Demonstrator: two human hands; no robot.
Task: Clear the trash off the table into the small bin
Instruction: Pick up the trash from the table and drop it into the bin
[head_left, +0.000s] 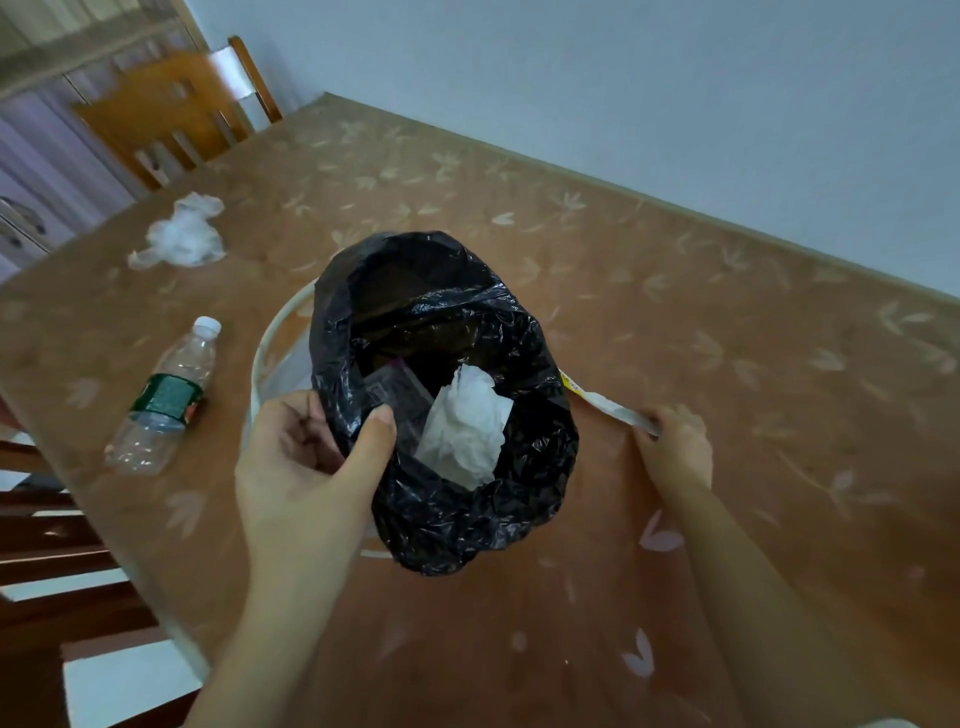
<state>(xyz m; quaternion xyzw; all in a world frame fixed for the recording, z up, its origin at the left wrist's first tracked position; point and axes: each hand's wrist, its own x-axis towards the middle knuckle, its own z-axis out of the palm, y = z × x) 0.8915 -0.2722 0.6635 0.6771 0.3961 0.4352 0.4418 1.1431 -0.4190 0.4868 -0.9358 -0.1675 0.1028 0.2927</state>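
Observation:
A small white bin (258, 364) stands on the table, lined with a black plastic bag (519, 519) whose mouth gapes upward. Inside lie a crumpled white tissue (465, 426) and a dark printed wrapper (395, 389). My left hand (306, 467) pinches the bag's near-left rim, thumb inside. To the right of the bin my right hand (675, 447) grips a thin white wrapper strip with a yellow end (597, 397) lying on the table. An empty clear water bottle with a green label (166, 397) lies left of the bin. A crumpled white plastic bag (182, 236) sits at the far left.
The table (727, 322) has a brown leaf-patterned cover and meets a pale wall along its far edge. A wooden chair (166, 109) stands at the far left corner; another chair's dark slats (52, 545) show at the near left edge.

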